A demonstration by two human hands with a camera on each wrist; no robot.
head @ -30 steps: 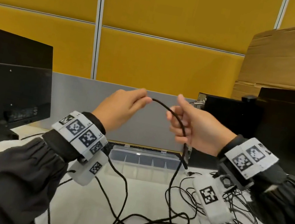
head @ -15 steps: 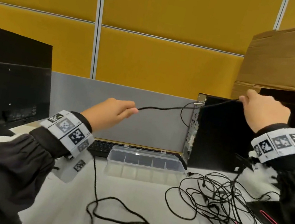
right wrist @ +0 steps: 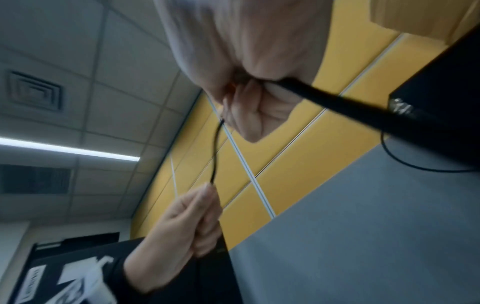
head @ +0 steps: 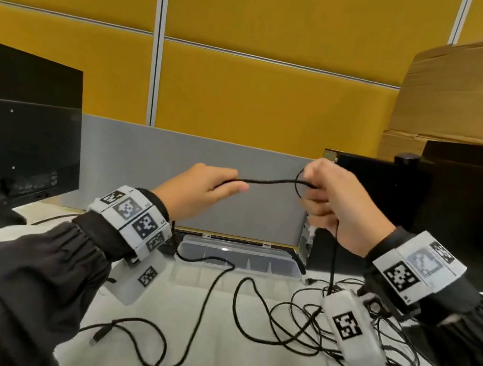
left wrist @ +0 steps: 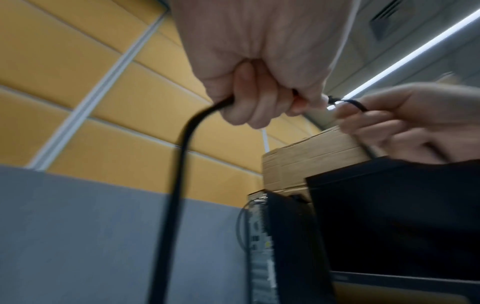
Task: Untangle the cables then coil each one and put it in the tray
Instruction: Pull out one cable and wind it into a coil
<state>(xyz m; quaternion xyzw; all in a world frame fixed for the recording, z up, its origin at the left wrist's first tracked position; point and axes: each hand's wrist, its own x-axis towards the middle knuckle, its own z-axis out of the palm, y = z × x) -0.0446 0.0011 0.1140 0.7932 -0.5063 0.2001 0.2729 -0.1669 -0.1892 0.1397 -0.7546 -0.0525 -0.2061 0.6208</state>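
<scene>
1. Cable (head: 266, 181): a thin black cord held in the air above the surface (head: 203, 353), spanning the gap between both hands. It sags slightly between them, so it appears soft, light and limp; it should bend freely and keep no shape unless held.
2. Left hand (head: 196, 191): fingers (left wrist: 246, 98) curled round the cable, which hangs down from the fist toward the surface and ends in a loose loop with a plug (head: 100, 334).
3. Right hand (head: 335, 209): fingers curled, gripping the cable and a small loop of it; a strand drops from the fist into the tangle (head: 335, 338) of other cables lying just below.
4. Tray (head: 237, 254): clear, divided into compartments, at the back of the surface; no cable lies inside, though one strand crosses its front edge.
5. Handling note: probably best gripped near the plug, with loops gathered in one fist; the smooth jacket may slip, and pulling hard risks tightening the tangle.
</scene>
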